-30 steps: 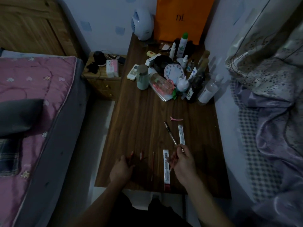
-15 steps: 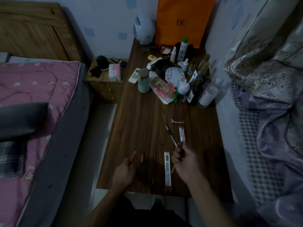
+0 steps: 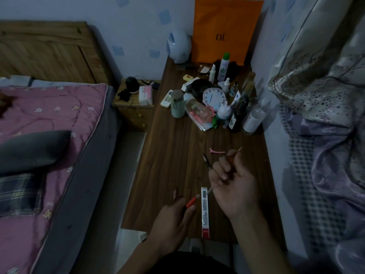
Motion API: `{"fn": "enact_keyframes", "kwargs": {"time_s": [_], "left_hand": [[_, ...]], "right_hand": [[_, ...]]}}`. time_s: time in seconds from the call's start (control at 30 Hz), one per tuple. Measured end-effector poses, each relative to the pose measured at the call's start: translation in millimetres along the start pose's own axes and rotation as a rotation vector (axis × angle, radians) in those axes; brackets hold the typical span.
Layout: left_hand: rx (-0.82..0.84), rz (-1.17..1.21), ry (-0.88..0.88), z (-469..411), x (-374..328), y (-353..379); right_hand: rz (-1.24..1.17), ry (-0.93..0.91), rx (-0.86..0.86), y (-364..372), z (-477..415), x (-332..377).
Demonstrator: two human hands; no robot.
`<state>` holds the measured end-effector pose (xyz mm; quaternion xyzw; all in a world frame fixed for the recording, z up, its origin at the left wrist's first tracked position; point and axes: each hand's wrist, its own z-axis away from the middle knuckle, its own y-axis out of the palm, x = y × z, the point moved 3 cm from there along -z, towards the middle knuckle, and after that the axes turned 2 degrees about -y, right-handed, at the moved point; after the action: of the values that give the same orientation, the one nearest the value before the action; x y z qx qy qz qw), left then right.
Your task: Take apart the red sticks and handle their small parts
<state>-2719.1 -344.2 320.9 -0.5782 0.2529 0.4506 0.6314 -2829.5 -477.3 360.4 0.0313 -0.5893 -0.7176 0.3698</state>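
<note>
Right hand (image 3: 235,186) raised above the counter (image 3: 173,155), grip clenched round a thin pen refill (image 3: 209,191), its fine tip poking past the fingers toward the pink hair clip (image 3: 217,151). Left hand (image 3: 173,216) pinches a red pen barrel (image 3: 191,202) just beside the long white packet (image 3: 204,210). A black pen (image 3: 206,162) lies behind the right fingers. Risk, judging from here: dim light, both parts slim, so the refill could miss the barrel mouth, bend, or slip and roll off the counter's near edge.

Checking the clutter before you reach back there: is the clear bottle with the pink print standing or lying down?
Lying down. The clear bottle rests on its side among the upright bottles, beside the standing green cup.
</note>
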Motion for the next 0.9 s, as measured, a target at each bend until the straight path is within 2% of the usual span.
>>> {"fn": "enact_keyframes", "kwargs": {"time_s": [0.3, 0.6, 0.9], "left_hand": [[-0.035, 0.046, 0.093, 9.7, -45.4, -8.9], [-0.044, 0.051, 0.109, 17.8, -54.6, -10.8], [-0.040, 0.060, 0.123, 17.7, -59.2, -11.4]], "right_hand": [[0.094, -0.116, 0.225, 36.0, 26.2, 15.8], [0.126, -0.135, 0.274, 40.2, 34.8, 15.1], [0.184, -0.150, 0.252, 46.0, 39.9, 13.5]]}}
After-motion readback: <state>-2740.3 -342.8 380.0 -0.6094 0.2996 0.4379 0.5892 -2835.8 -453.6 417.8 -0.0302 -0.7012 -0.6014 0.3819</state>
